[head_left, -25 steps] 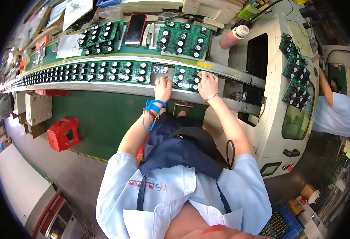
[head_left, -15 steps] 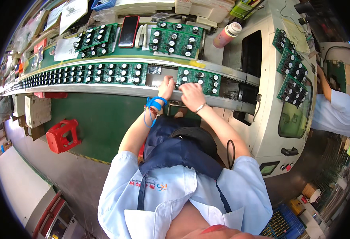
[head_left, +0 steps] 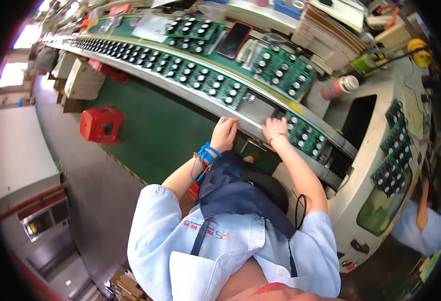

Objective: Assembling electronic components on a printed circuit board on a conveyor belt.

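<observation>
Grip of the right hand was set at the left end of a green circuit board, fingers bent; whether they were closed on its edge could not be determined. This board lay on the conveyor and carried black cylindrical components with white tops; any marking on these was too small to read. The left hand, fingers curled, was at the conveyor's near rail, beside the bare section between that board and a row of similar boards; its grip could not be determined. The light blue shirt bore a multicoloured emblem and red characters on the chest. Beyond the conveyor, a dark-screened phone lay on the green table.
</observation>
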{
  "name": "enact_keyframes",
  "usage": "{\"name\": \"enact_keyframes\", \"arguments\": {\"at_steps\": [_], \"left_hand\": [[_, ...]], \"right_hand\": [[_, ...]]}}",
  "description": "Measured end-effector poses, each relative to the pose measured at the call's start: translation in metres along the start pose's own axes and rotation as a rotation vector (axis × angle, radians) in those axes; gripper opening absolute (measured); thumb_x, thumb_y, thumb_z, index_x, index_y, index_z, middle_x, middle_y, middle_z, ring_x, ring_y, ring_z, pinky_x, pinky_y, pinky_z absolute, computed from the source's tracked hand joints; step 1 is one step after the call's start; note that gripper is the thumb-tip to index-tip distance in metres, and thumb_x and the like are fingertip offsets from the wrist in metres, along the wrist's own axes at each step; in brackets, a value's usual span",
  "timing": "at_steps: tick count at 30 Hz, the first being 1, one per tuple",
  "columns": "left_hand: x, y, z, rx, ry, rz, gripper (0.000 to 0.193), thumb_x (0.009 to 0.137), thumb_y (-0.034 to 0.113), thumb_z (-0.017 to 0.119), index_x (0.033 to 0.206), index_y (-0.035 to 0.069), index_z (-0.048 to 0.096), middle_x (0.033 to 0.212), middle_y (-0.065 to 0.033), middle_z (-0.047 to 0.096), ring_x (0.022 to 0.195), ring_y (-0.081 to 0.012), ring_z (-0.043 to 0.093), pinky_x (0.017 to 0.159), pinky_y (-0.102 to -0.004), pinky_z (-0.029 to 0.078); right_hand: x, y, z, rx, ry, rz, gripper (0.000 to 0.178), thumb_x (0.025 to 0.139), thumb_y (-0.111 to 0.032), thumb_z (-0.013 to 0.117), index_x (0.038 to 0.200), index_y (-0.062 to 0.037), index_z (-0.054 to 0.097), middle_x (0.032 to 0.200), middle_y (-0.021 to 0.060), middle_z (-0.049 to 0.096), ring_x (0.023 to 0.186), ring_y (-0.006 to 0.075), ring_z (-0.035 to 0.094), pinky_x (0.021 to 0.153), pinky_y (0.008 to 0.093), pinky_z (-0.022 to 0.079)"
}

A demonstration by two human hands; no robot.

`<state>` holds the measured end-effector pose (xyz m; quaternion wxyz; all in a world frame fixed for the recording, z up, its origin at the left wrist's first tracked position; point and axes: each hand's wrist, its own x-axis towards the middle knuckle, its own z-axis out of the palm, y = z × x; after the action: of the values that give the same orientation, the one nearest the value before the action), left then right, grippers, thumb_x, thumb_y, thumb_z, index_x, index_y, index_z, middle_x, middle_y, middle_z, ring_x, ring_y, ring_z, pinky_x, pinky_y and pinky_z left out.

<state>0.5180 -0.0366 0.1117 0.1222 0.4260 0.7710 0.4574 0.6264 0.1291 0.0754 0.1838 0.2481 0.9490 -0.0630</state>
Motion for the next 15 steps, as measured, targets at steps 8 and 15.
{"name": "enact_keyframes", "arguments": {"at_steps": [8, 15], "left_hand": [[0.013, -0.050, -0.051, 0.448, 0.193, 0.045, 0.023, 0.074, 0.004, 0.050, 0.097, 0.003, 0.055, 0.100, -0.0106, 0.056, 0.095, -0.0279, 0.048, 0.082, -0.0358, 0.039], [0.044, -0.074, -0.041, 0.707, 0.057, 0.174, 0.030, 0.072, 0.011, 0.052, 0.100, 0.002, 0.054, 0.110, -0.0125, 0.052, 0.106, -0.0272, 0.045, 0.089, -0.0397, 0.034]], "right_hand": [[-0.018, 0.019, -0.005, -0.077, 0.004, 0.019, 0.032, 0.078, -0.036, 0.049, 0.085, -0.0073, 0.060, 0.086, 0.0095, 0.059, 0.085, 0.0225, 0.056, 0.088, 0.0375, 0.031], [-0.024, 0.021, 0.000, -0.062, 0.027, 0.015, 0.030, 0.078, -0.036, 0.050, 0.083, -0.0080, 0.060, 0.087, 0.0085, 0.058, 0.087, 0.0221, 0.054, 0.086, 0.0380, 0.031]]}}
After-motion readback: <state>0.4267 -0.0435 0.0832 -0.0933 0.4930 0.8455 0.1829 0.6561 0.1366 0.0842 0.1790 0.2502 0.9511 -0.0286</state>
